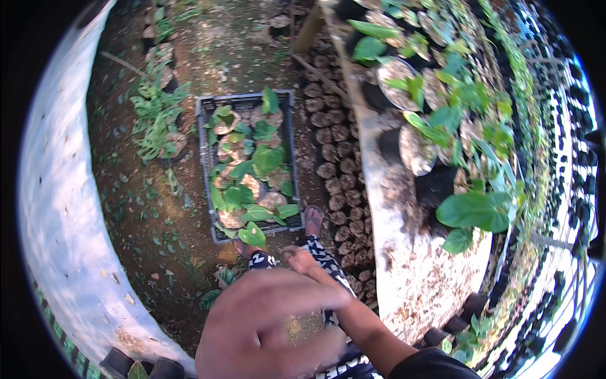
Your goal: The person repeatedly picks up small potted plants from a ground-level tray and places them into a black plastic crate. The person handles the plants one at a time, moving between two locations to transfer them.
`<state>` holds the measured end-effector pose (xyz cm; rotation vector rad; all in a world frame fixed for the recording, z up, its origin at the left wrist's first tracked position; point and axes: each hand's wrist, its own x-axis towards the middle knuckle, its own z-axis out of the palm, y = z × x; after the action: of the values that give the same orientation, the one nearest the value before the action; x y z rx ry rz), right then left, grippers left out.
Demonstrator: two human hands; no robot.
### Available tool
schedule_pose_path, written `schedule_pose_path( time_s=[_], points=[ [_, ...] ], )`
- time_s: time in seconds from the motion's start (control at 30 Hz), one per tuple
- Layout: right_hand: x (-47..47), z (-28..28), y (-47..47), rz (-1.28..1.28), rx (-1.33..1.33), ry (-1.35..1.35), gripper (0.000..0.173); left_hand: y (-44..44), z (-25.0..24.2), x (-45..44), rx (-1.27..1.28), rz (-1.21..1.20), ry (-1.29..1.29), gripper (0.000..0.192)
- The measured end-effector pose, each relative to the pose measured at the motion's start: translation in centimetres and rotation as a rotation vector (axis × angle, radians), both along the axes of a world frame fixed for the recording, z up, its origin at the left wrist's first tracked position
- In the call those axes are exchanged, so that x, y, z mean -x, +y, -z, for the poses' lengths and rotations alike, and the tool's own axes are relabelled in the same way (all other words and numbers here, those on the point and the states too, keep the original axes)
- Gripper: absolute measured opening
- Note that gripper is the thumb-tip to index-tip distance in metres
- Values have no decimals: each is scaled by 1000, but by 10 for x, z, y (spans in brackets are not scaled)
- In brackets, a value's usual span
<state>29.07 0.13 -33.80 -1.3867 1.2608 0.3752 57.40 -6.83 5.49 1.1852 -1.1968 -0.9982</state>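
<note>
Blurred and close to the camera, my left hand [265, 327] is raised with its fingers curved and apart, and nothing shows in it. My right hand [299, 258] hangs above my legs with loosely bent fingers; no object is visible in it. Beyond both hands a dark plastic crate [211, 203] stands on the ground by my sandalled feet. It holds several potted plants [267, 160] with broad green leaves. One heart-shaped leaf [252, 234] leans over the crate's near edge. Neither hand touches the crate.
Rows of small bags of soil [334, 166] stand right of the crate. Farther right, a raised pale surface [397, 279] bears potted leafy plants [416, 149]. A fern-like plant [156, 118] is on the ground at left, near another pale raised surface [61, 180]. A wooden post [308, 31] stands behind.
</note>
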Motion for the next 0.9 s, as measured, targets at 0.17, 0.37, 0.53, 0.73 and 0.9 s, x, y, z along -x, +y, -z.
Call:
schedule_pose_path(
  time_s=[0.17,0.37,0.53,0.73,0.9],
  points=[
    [33,-67,70,-19,-35,-44,45,-34,-47,90,310,285,1,42],
    [62,-136,88,186,-257,-171,40,-57,-56,213,363,188,-171,30],
    [105,-205,55,491,-299,-395,36,-68,-104,267,-46,620,-133,25],
    [216,-307,-14,779,-274,-616,37,-65,-35,311,-9,541,-103,20],
    [318,-328,-76,1068,-74,-389,45,-60,48,338,-667,397,-36,24]
  ],
)
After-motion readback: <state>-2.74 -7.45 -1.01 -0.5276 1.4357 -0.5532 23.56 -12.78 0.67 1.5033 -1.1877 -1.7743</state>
